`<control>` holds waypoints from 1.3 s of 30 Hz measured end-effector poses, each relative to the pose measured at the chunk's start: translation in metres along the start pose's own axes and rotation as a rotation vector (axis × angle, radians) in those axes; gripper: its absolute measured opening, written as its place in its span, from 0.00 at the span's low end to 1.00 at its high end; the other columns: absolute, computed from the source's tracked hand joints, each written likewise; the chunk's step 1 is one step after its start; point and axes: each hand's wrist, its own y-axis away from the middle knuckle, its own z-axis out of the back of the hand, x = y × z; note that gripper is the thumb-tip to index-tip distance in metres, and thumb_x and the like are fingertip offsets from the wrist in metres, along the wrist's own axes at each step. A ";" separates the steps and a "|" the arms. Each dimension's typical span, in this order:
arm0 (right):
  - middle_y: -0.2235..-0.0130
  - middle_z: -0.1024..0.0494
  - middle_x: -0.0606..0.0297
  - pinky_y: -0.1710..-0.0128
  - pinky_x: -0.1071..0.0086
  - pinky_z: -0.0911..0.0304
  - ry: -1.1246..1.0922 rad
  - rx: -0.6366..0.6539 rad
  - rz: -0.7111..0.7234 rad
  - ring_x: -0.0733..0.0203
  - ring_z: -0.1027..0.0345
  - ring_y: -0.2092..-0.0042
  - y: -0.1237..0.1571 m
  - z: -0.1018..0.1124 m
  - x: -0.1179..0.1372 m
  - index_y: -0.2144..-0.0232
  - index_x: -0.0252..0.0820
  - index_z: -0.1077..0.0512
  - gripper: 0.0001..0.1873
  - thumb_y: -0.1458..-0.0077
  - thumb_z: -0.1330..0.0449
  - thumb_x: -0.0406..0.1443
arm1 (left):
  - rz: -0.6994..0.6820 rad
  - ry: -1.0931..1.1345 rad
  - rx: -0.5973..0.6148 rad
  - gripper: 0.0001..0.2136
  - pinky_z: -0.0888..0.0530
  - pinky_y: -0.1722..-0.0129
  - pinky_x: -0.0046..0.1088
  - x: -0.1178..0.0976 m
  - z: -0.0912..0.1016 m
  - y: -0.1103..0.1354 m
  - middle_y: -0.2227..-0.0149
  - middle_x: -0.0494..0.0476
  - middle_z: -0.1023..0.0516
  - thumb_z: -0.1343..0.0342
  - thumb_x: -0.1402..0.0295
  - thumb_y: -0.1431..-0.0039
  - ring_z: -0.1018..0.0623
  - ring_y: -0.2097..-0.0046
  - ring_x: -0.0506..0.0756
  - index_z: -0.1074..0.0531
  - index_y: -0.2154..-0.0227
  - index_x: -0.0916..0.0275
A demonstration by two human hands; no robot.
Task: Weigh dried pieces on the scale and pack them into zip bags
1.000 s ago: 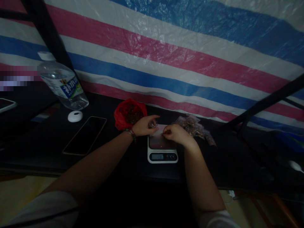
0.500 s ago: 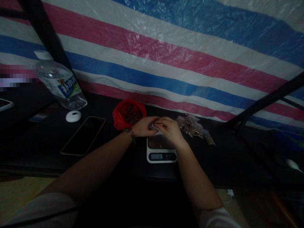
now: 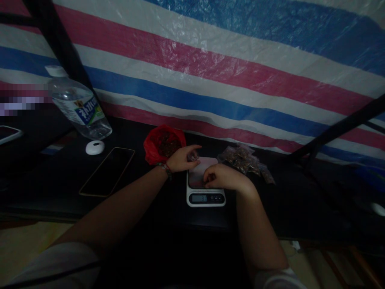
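Note:
A small white kitchen scale [image 3: 205, 197] sits on the dark table in front of me. At the scale's far left corner my left hand [image 3: 182, 159] pinches a small clear plastic bag [image 3: 192, 155]. My right hand [image 3: 221, 178] rests on the scale's pan with its fingers curled down onto small dark pieces; what they pinch is too small to name. A red plastic bag [image 3: 162, 144] of dark brownish bits lies open just behind my left hand. Several small filled clear bags [image 3: 243, 159] are piled to the right of the scale.
On the left stand a tilted water bottle [image 3: 78, 106], a white round thing [image 3: 95, 147] and a dark phone [image 3: 107, 171] lying flat. Another phone [image 3: 9, 133] shows at the far left edge. A striped tarp [image 3: 210, 68] hangs behind the table; black metal bars cross both sides.
My right hand has come away from my left hand and dropped toward me onto the scale's pan. My left hand has stayed in place with the small bag.

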 end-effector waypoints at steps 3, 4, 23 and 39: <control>0.75 0.24 0.70 0.75 0.75 0.45 -0.003 0.005 0.011 0.68 0.34 0.75 -0.002 -0.004 0.003 0.72 0.42 0.22 0.05 0.55 0.38 0.32 | -0.015 -0.011 -0.008 0.25 0.28 0.63 0.29 0.002 -0.001 0.000 0.64 0.55 0.24 0.43 0.64 0.48 0.24 0.64 0.52 0.36 0.47 0.64; 0.75 0.23 0.70 0.74 0.75 0.45 -0.006 0.002 0.030 0.68 0.34 0.75 -0.002 -0.005 0.003 0.73 0.42 0.23 0.05 0.54 0.39 0.30 | -0.016 -0.015 -0.006 0.25 0.28 0.63 0.29 0.002 -0.001 0.000 0.64 0.55 0.24 0.43 0.64 0.48 0.24 0.64 0.51 0.36 0.47 0.64; 0.68 0.22 0.64 0.65 0.70 0.38 -0.044 -0.649 0.211 0.63 0.30 0.68 -0.021 -0.010 0.019 0.68 0.41 0.23 0.05 0.48 0.38 0.35 | -0.181 -0.346 -0.101 0.33 0.31 0.52 0.42 -0.032 0.002 0.002 0.56 0.62 0.24 0.41 0.61 0.55 0.25 0.54 0.62 0.38 0.44 0.64; 0.65 0.26 0.64 0.63 0.67 0.35 -0.479 -0.967 0.238 0.61 0.31 0.64 -0.020 -0.002 -0.017 0.58 0.44 0.30 0.14 0.48 0.41 0.40 | 0.086 0.287 -0.002 0.17 0.27 0.63 0.30 -0.020 -0.007 0.000 0.63 0.58 0.22 0.41 0.60 0.49 0.23 0.63 0.54 0.27 0.59 0.66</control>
